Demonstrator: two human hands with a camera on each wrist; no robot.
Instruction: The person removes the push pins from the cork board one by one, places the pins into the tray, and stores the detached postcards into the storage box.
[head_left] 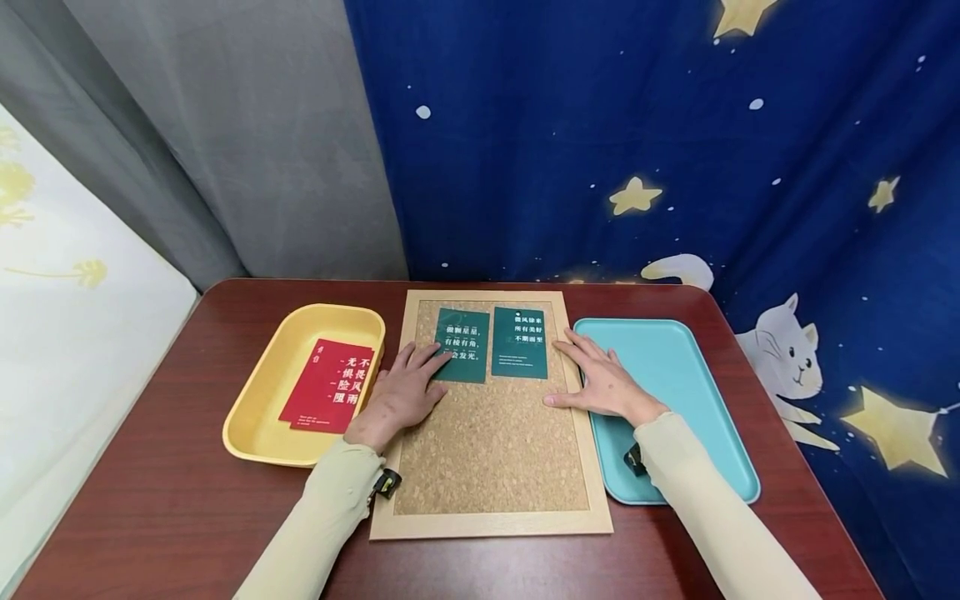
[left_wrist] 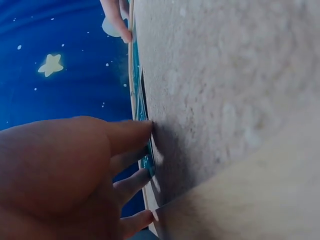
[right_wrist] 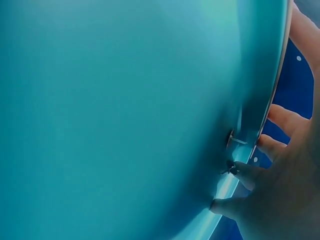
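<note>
A wood-framed corkboard (head_left: 487, 450) lies on the table with two green cards printed with white characters on its upper half. My left hand (head_left: 401, 392) lies over the left frame edge, fingers extended, fingertips on the left green card (head_left: 468, 325). In the left wrist view its thumb (left_wrist: 132, 136) touches the cork. My right hand (head_left: 607, 385) rests on the right frame edge, fingers spread, beside the right green card (head_left: 519, 354). A small pale dot shows at that card's top. Neither hand grips anything.
A yellow bin (head_left: 255, 433) at the left holds red cards (head_left: 322, 383). On the right stands a blue tray (head_left: 675, 358), partly under my right forearm. Two small tack-like pieces, one a metal tack (right_wrist: 230, 139), lie in it near its edge. Curtains (head_left: 525, 167) hang behind the table (head_left: 165, 500).
</note>
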